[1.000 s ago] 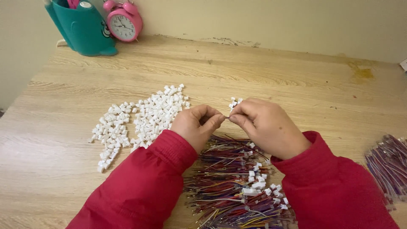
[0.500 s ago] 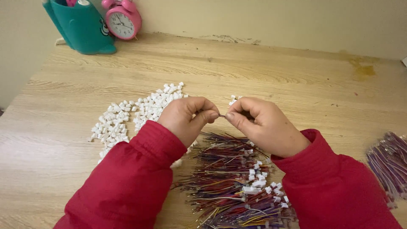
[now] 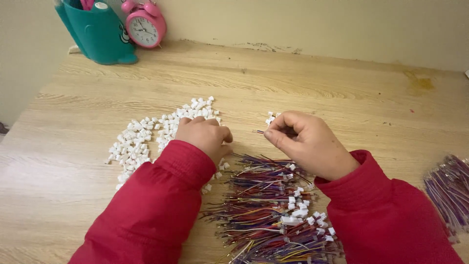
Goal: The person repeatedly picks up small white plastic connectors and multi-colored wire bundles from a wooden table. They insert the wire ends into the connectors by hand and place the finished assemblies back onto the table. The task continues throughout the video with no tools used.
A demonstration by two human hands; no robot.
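My right hand pinches a thin bundle of coloured wires whose tips stick out to the left. Above its fingers sits a small cluster of white plastic connectors. My left hand, fingers curled, rests on the near edge of a big spread of white connector housings; what it holds, if anything, is hidden. Below both hands lies a heap of coloured wires with white plugs. Both sleeves are red.
A teal holder and a pink alarm clock stand at the back left against the wall. Another bundle of purple wires lies at the right edge of the wooden table.
My hands were together in the middle; now the left hand has moved left and down onto the white housings, while the right stays with the wires.
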